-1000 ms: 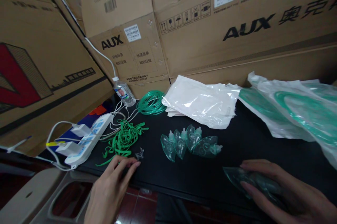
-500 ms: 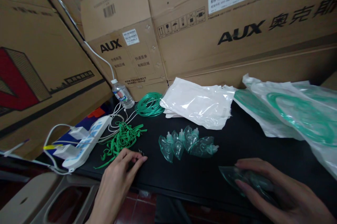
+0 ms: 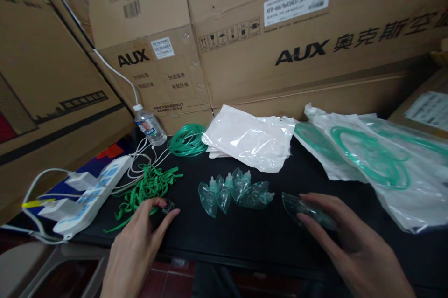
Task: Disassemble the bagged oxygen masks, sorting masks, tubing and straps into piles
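My right hand [image 3: 345, 228] grips a clear green oxygen mask [image 3: 308, 207] between thumb and fingers, above the right part of the black table. The mask's narrow end points left and its rear is hidden by my hand. My left hand [image 3: 140, 225] is at the front left, thumb and forefinger closed around a small dark, see-through piece [image 3: 168, 205] whose kind I cannot make out. Several more clear green masks [image 3: 224, 193] with pale connectors lie in a row between my hands. Next to my left hand is a tangled pile of green elastic straps [image 3: 152, 183].
Coiled green tubing [image 3: 189, 139], white plastic bags [image 3: 248, 137] and bagged tubing [image 3: 371, 158] lie along the back. A bottle [image 3: 151, 125] and a power strip [image 3: 94, 195] with white cables stand left. Large cardboard boxes [image 3: 238, 69] wall off the rear.
The view has turned right. My left thumb and forefinger have parted slightly around the small dark piece, which now shows more between them. My right hand still holds the mask, now nearer the row.
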